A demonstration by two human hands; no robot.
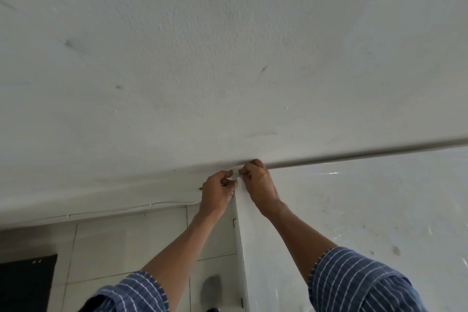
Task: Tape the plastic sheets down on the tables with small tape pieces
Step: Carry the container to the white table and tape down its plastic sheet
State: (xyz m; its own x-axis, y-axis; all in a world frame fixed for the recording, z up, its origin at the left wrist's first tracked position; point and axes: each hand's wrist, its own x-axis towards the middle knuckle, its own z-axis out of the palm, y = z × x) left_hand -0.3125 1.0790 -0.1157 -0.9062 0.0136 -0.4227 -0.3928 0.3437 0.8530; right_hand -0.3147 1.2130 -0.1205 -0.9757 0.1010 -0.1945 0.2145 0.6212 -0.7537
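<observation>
A person leans over the far left corner of a table (239, 256) set against a white wall (228, 58), both arms stretched forward in blue striped sleeves (354, 281). The left hand (218, 194) and the right hand (256, 181) meet at that corner, fingers curled, thumb and fingertips pinching a small pale tape piece (236, 181) between them; it is too small to make out in detail. A glossy clear plastic sheet (354, 210) covers the tabletop, reaching the far edge along the wall and the left edge beneath the hands. Left of the table lie a pale tiled floor (126, 248), a thin white cable (114, 209) along the wall's foot and a dark panel (25, 284).
</observation>
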